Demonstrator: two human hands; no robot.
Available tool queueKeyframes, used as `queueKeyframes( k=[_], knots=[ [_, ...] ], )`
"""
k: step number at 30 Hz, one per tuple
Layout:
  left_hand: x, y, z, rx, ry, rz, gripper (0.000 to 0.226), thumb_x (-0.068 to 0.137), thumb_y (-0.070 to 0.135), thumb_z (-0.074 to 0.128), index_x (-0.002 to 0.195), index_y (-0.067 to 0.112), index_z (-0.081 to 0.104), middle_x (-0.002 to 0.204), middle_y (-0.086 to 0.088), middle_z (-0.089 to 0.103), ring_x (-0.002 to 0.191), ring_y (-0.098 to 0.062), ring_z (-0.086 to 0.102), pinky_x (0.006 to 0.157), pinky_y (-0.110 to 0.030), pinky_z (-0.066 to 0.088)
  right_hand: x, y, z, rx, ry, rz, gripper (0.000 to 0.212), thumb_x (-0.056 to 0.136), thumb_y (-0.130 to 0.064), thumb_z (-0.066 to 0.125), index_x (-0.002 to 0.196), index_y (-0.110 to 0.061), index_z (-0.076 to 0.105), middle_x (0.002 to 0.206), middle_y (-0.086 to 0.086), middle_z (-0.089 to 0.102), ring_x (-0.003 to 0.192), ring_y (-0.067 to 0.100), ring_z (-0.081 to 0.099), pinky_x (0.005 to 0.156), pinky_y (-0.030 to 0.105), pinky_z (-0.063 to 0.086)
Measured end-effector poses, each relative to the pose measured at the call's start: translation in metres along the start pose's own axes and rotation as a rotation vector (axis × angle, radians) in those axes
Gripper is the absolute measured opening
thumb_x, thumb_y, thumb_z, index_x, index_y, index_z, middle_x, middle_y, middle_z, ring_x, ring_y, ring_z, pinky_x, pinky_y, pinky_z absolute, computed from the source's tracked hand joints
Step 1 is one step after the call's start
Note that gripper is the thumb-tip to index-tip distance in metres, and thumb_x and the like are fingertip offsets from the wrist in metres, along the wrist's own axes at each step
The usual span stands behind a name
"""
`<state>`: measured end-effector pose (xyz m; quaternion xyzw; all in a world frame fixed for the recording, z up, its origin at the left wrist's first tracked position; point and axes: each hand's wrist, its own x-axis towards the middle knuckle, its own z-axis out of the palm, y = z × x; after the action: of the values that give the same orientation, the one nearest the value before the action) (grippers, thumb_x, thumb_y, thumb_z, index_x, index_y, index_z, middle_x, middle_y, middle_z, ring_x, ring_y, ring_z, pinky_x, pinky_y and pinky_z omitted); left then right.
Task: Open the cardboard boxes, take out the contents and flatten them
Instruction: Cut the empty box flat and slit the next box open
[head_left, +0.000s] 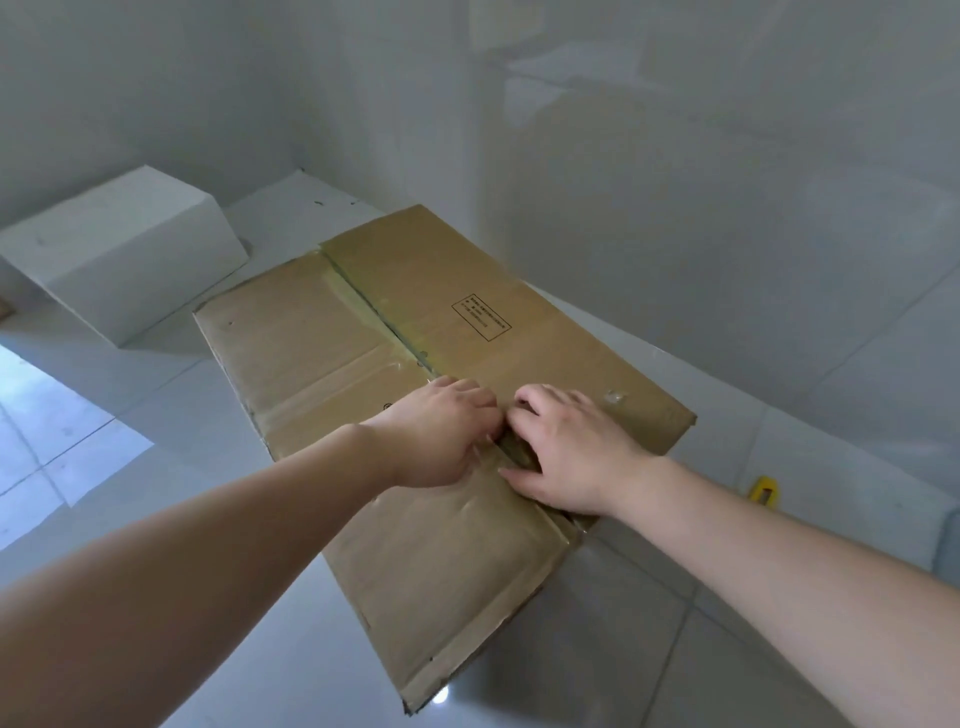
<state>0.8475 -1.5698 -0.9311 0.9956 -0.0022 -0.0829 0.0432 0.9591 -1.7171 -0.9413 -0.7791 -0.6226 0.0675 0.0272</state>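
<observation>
Hidden or unclear first: the fingertips of both hands are out of sight at the centre seam, so what they actually contact cannot be made out. The printed label (481, 318) on the right flap is too small to read. The yellow object (762, 490) on the floor by the right forearm is partly cut off behind the arm; it cannot be identified. Top right of the frame is washed out, with only faint pale shapes against the wall.

Grip: the left hand (435, 435) has its fingers curled down at the seam where the two top flaps meet, knuckles up. It looks like it is hooking the flap edge, but the frame does not show whether anything is truly gripped. The right hand (566, 451) lies just beside it, nearly touching, palm down on the right flap, with fingers bent toward the same seam and thumb stretched along the cardboard.

The cardboard box (426, 415) sits on the pale tiled floor (156, 467), in the middle of the view, flaps closed, with old tape residue (363, 306) running along the seam.

A white block (124, 249) stands on the floor to the far left of the box, apart from it.
</observation>
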Motion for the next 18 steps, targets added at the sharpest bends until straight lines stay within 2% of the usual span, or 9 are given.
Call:
queueKeyframes(
  k=[3, 12, 18],
  knots=[
    [0.002, 0.0, -0.001, 0.007, -0.008, 0.011, 0.032, 0.079, 0.012, 0.047, 0.107, 0.022, 0.057, 0.106, 0.006, 0.053, 0.103, -0.016, 0.047, 0.091, -0.021, 0.03, 0.003, -0.005, -0.006, 0.048, -0.069, 0.072, 0.044, 0.086, -0.051, 0.054, 0.116, -0.018, 0.051, 0.128, 0.003, 0.044, 0.122, 0.022, 0.042, 0.102, 0.039, 0.038],
    [0.003, -0.001, -0.005, 0.006, -0.044, 0.015, 0.034, 0.079, 0.017, 0.05, 0.112, 0.021, 0.057, 0.108, 0.002, 0.053, 0.103, -0.019, 0.047, 0.094, -0.032, 0.039, 0.012, -0.011, -0.018, 0.052, -0.116, 0.134, 0.036, 0.087, -0.038, 0.055, 0.117, -0.019, 0.051, 0.129, 0.004, 0.044, 0.122, 0.025, 0.043, 0.1, 0.039, 0.039],
    [-0.001, 0.003, -0.009, 0.027, -0.027, 0.013, 0.033, 0.08, 0.018, 0.05, 0.112, 0.02, 0.059, 0.107, 0.001, 0.054, 0.101, -0.02, 0.048, 0.092, -0.03, 0.038, 0.017, -0.012, -0.026, 0.006, -0.168, 0.14, 0.044, 0.085, -0.041, 0.057, 0.121, -0.019, 0.049, 0.134, 0.006, 0.04, 0.127, 0.026, 0.039, 0.102, 0.042, 0.038]
  ],
)
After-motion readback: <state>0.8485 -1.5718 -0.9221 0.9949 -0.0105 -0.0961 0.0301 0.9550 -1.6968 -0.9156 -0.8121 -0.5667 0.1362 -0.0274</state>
